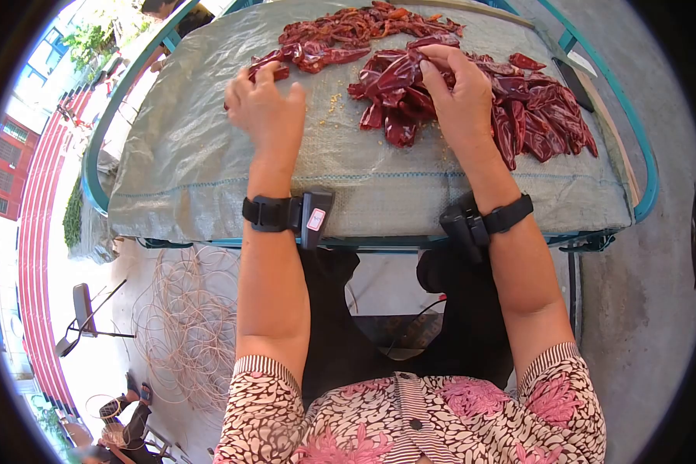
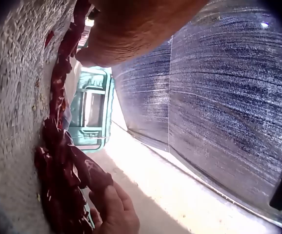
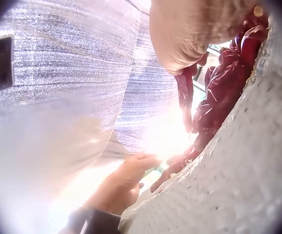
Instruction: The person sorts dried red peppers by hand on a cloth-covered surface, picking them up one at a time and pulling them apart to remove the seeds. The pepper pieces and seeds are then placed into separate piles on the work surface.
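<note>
On the sacking-covered surface, my left hand [image 1: 269,112] is over the left end of the dried red chilies, its thumb spread away from the fingers. A chili [image 1: 277,73] shows behind those fingertips. My right hand [image 1: 465,97] is at the middle heap of large, dark red dried chilies [image 1: 398,85]. Its thumb and fingers pinch a wrinkled chili [image 2: 93,171], which hangs below the hand in the right wrist view. In the left wrist view the right hand [image 2: 115,212] shows beyond the chilies.
Thinner, brighter chilies [image 1: 348,27] lie along the back, and another heap [image 1: 537,116] is at the right. Pale seeds [image 1: 334,102] are scattered on the woven sacking [image 1: 185,147]. A teal metal rail [image 1: 93,166] surrounds it. A dark flat object [image 1: 572,83] lies near the right edge.
</note>
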`<state>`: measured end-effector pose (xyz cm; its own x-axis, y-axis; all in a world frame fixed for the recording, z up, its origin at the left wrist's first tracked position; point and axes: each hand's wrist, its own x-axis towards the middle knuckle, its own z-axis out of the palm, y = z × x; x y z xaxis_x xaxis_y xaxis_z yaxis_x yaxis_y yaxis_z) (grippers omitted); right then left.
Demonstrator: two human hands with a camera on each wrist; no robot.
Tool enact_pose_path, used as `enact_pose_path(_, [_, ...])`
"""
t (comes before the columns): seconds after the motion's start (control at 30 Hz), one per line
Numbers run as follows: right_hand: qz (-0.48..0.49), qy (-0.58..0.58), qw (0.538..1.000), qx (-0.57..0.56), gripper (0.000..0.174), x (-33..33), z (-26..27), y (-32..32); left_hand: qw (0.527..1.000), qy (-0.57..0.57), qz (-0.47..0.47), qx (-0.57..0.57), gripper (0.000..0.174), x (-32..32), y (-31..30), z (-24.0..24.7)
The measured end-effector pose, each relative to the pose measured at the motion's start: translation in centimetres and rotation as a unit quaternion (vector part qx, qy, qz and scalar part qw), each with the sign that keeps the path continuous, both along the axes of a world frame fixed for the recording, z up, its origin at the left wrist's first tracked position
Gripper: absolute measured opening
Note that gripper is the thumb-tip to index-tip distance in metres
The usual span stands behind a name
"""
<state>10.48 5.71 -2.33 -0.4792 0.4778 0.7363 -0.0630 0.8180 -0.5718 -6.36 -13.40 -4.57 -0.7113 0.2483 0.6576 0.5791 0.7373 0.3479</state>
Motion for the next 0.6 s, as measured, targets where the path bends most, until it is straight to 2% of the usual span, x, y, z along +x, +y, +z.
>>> enact_pose_path(0.07, [-0.026,-0.041,0.999,0.01,0.022,0.1,-0.2,0.1,0.994,-0.043,0.092,-0.045,0.062,0.4,-0.4,0.0])
enact_pose_path(0.17, [-0.062,-0.044,0.994,0.072,0.027,-0.3,-1.1,0.5,0.977,-0.169,0.082,-0.1,0.065,-0.2,-0.5,0.0])
enact_pose_path(0.27, [-0.052,-0.09,0.991,0.085,0.029,0.1,-0.7,0.2,0.972,-0.191,0.062,-0.124,0.067,-0.3,-0.5,-0.4])
enact_pose_path(0.37, [-0.03,-0.096,0.992,0.077,0.028,0.0,-0.9,0.1,0.972,-0.173,0.114,-0.111,0.069,0.2,-0.7,0.2])
enact_pose_path(0.47, [-0.031,-0.095,0.992,0.075,0.026,0.0,-0.9,0.1,0.979,-0.147,0.112,-0.079,0.062,0.1,-1.1,0.5])
enact_pose_path(0.6, [-0.02,-0.097,0.992,0.076,0.025,0.1,-1.0,0.2,0.973,-0.199,0.079,-0.081,0.061,-0.7,-1.1,-0.1])
